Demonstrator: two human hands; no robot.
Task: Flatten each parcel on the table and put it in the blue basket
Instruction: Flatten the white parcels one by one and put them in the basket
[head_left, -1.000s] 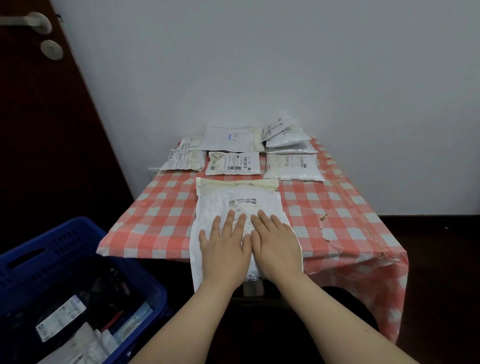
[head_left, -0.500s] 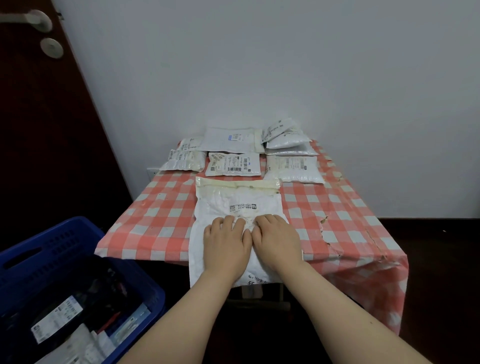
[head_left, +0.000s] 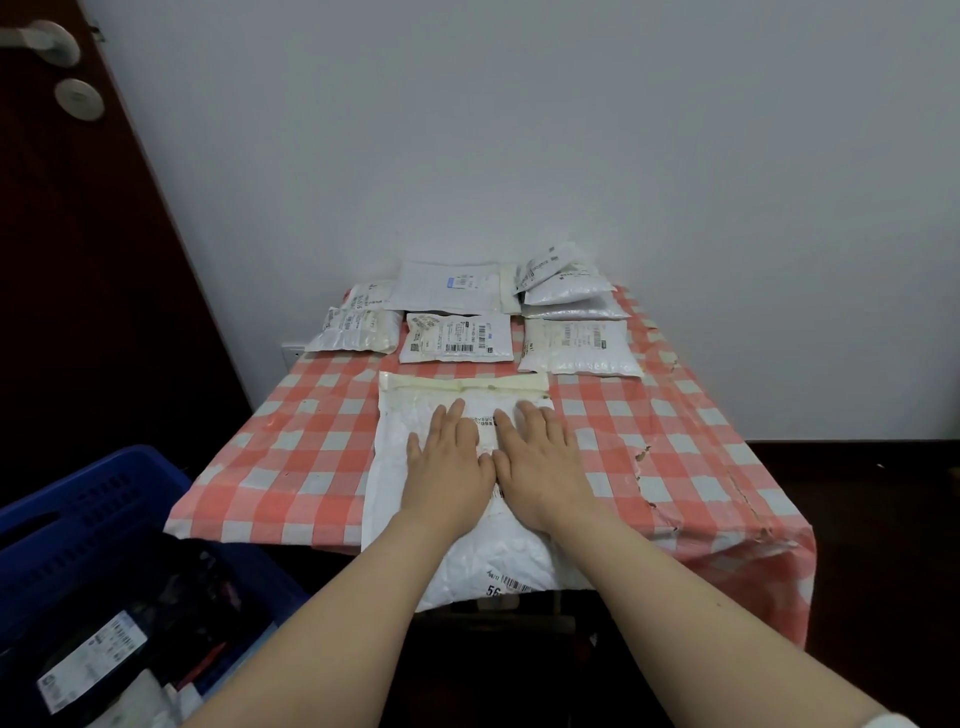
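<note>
Table (head_left: 291, 457) with red-white check cloth, centre frame. Blue basket (head_left: 104, 499) at 8 o'clock of the table, off it, with dark and labelled items inside. Large white parcel (head_left: 400, 447) lies at the table's 6 o'clock, its near end hanging over the edge. Left grip (head_left: 449, 462) and right grip (head_left: 540, 457) sit side by side on the parcel, palms down, fingers straight and slightly spread, pressing it. Smaller white parcels (head_left: 457, 338) cluster at the table's 12 o'clock by the wall, apart from the big one.
</note>
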